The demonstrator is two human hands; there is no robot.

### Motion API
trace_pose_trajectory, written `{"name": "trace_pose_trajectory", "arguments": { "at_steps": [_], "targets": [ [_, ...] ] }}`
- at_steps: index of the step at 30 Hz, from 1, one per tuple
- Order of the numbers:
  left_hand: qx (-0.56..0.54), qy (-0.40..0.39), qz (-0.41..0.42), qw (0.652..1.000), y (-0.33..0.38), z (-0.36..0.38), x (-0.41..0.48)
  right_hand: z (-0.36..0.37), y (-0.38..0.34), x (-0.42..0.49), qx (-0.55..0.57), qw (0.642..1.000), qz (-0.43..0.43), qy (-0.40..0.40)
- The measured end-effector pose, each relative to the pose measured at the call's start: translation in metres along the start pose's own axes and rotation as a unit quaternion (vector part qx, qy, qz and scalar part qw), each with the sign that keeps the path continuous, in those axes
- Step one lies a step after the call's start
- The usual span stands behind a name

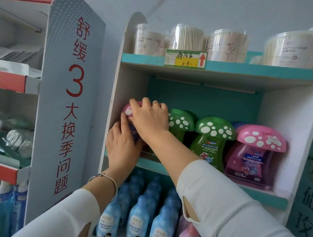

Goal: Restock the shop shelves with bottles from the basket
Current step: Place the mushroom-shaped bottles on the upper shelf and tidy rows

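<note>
The pink bottle point(128, 109) stood upright at the left end of the middle shelf point(152, 165), just beside a green bottle point(180, 123). My right fingers point(145, 102) curled over its cap from above; my left fingers point(123, 121) wrapped its body lower down.

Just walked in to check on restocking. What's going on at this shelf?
A person is setting a pink mushroom-cap bottle at the left end of the middle shelf. The right hand grips its cap from above, and the left hand holds its body lower down. Green mushroom-cap bottles and a second pink bottle already stand to its right.
</note>
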State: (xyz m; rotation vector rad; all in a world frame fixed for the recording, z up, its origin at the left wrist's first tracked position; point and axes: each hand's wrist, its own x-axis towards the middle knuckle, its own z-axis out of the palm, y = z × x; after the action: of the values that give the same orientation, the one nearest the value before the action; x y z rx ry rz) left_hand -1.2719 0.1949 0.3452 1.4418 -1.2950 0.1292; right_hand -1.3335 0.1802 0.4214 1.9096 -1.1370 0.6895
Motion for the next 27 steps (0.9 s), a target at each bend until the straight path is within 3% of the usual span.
{"name": "trace_pose_trajectory", "arguments": {
  "at_steps": [6, 9, 13, 17, 27],
  "targets": [
    [-0.008, -0.005, -0.018, 1.000, 0.005, -0.002, 0.002, -0.003, 0.002, -0.009, 0.013, 1.000, 0.004, -0.022],
    [-0.016, 0.001, -0.024, 1.000, 0.010, -0.005, -0.002, -0.013, 0.017, -0.019, 0.024, 1.000, 0.006, 0.012],
    [-0.009, 0.023, 0.053, 0.998, 0.025, -0.003, -0.015, -0.029, 0.048, -0.034, -0.001, 0.995, 0.100, -0.022],
    [-0.046, -0.038, 0.118, 0.991, 0.037, 0.009, -0.025, -0.034, 0.060, -0.043, -0.005, 0.989, 0.117, -0.087],
    [0.010, -0.109, 0.123, 0.986, 0.039, 0.012, -0.027, -0.028, 0.059, -0.048, 0.005, 0.990, 0.108, -0.086]
  ]
}}
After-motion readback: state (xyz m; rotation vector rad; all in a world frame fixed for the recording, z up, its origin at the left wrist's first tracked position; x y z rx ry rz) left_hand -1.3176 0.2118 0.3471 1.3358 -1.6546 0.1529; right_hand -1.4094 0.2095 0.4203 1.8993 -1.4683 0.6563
